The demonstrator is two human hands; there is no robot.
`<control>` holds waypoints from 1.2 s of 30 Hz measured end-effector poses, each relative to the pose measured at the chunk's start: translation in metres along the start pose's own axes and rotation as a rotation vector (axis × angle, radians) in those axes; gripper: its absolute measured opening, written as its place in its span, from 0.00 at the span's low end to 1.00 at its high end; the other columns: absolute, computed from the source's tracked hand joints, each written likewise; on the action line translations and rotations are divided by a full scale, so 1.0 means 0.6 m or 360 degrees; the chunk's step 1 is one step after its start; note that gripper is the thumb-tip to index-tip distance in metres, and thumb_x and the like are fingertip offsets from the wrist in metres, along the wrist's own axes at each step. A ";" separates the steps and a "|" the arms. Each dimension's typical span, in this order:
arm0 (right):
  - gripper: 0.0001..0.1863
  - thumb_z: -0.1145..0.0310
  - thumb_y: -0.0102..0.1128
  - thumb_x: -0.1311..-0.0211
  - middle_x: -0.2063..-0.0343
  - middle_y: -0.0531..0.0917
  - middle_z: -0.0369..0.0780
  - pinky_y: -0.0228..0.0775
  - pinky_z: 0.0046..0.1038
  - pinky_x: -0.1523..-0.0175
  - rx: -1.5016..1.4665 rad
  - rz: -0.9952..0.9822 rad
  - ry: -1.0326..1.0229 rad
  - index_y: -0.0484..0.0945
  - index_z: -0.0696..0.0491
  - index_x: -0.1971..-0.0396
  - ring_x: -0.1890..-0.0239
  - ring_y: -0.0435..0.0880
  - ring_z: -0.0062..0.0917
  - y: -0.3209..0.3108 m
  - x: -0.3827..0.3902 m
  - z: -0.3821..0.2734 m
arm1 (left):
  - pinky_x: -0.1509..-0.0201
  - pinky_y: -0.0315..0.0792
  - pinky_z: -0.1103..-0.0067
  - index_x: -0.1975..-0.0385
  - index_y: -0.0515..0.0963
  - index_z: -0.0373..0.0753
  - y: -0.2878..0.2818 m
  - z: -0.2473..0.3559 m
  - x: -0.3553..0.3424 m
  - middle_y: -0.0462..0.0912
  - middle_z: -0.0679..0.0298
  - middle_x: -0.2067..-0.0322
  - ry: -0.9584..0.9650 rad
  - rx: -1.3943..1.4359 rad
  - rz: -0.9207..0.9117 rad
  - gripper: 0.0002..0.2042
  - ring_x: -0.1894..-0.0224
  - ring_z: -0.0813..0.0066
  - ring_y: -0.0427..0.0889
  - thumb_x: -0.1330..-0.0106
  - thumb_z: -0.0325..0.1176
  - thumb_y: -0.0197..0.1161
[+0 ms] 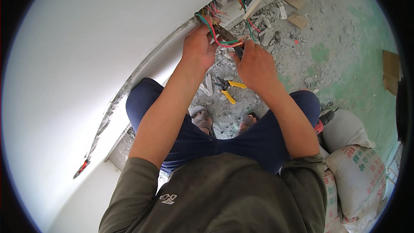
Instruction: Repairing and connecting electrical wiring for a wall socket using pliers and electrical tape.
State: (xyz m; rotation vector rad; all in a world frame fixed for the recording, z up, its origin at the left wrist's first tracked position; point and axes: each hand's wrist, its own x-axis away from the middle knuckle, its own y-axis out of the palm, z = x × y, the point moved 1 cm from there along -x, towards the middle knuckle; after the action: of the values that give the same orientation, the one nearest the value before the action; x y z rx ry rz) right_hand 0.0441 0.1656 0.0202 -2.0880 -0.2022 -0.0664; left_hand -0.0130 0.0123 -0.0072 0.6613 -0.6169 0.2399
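Note:
Red and green wires (214,36) come out of the broken wall opening and loop down between my hands. Beside the opening, my left hand (200,46) is closed, its fingers curled around the wires. My right hand (257,63) pinches near the bare copper ends (242,40) of the same wires. A long dark piece (226,35) runs between both hands; its kind is unclear, and my right fingers partly cover its lower end. On the floor below, wire strippers with yellow handles (230,90) lie spread apart.
More coloured wires (240,0) hang from a second opening, next to a pale wood strip (255,5). Rubble (269,30) and wood pieces (297,20) litter the floor. Full sacks (358,168) and a red and black power tool (323,122) are at right; a red-handled tool (81,169) lies left.

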 end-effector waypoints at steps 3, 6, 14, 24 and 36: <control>0.20 0.57 0.59 0.41 0.74 0.79 0.53 0.73 0.42 0.59 -0.0082 -0.0114 -0.0008 0.70 0.62 0.67 0.66 0.82 0.45 0.000 -0.005 0.003 | 0.54 0.67 0.70 0.63 0.79 0.41 -0.007 0.003 -0.005 0.81 0.65 0.62 0.0006 -0.0047 -0.0031 0.08 0.58 0.72 0.75 0.36 0.36 0.60; 0.19 0.57 0.59 0.41 0.76 0.79 0.54 0.73 0.44 0.62 -0.0206 -0.0303 0.0020 0.71 0.61 0.67 0.68 0.82 0.49 0.003 -0.010 0.012 | 0.51 0.70 0.67 0.59 0.75 0.39 0.002 0.011 0.003 0.78 0.62 0.61 -0.0050 -0.0096 -0.0024 0.11 0.57 0.67 0.74 0.34 0.38 0.60; 0.15 0.54 0.53 0.34 0.79 0.67 0.30 0.53 0.18 0.78 -0.3026 -0.1869 0.0782 0.69 0.51 0.65 0.80 0.61 0.13 -0.007 -0.002 0.007 | 0.50 0.69 0.70 0.59 0.76 0.39 0.008 0.018 0.007 0.79 0.61 0.61 -0.0088 -0.0040 0.0002 0.09 0.57 0.66 0.75 0.34 0.35 0.57; 0.16 0.52 0.51 0.33 0.78 0.69 0.32 0.54 0.19 0.77 -0.2948 -0.1922 0.0667 0.70 0.51 0.63 0.81 0.63 0.15 -0.008 -0.011 0.025 | 0.48 0.71 0.62 0.56 0.73 0.40 0.006 0.013 0.006 0.77 0.64 0.61 -0.0079 0.0182 -0.0115 0.14 0.57 0.67 0.75 0.33 0.42 0.58; 0.19 0.56 0.51 0.32 0.70 0.79 0.38 0.64 0.24 0.73 -0.2758 -0.1643 0.0596 0.73 0.56 0.54 0.77 0.72 0.22 -0.001 -0.006 0.025 | 0.51 0.72 0.67 0.60 0.73 0.37 0.011 0.012 0.002 0.78 0.59 0.65 -0.0096 0.0110 -0.0110 0.09 0.57 0.61 0.77 0.33 0.35 0.57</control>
State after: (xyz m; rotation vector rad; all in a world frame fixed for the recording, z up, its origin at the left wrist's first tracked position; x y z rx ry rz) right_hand 0.0399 0.1783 0.0129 -3.1987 -1.3221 -1.7670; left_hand -0.0177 0.0127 0.0014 0.7575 -0.6443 0.1783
